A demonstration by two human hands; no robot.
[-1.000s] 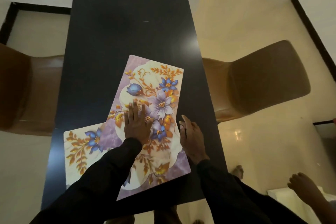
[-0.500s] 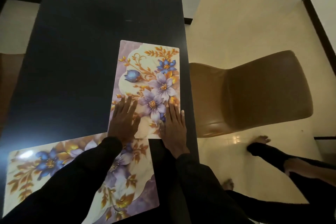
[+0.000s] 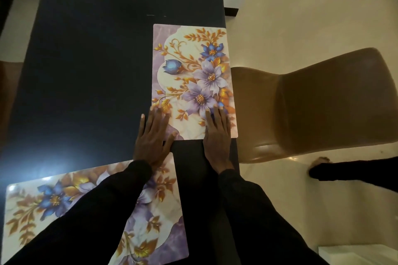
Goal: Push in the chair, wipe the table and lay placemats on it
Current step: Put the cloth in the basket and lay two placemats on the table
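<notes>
Head view: my left fingers (image 3: 156, 123) and right fingers (image 3: 219, 122) lie straight, flat on the placemat (image 3: 193, 66). It lies on the counter (image 3: 86, 71).

Dim room, glare on table (image 3: 64, 163), blurred edges

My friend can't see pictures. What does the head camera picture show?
A person's left hand and right hand lie flat on the near end of a flowery placemat at the right edge of a dark table. A second flowery placemat lies nearer, partly under a black sleeve. A brown chair stands at the table's right side.
</notes>
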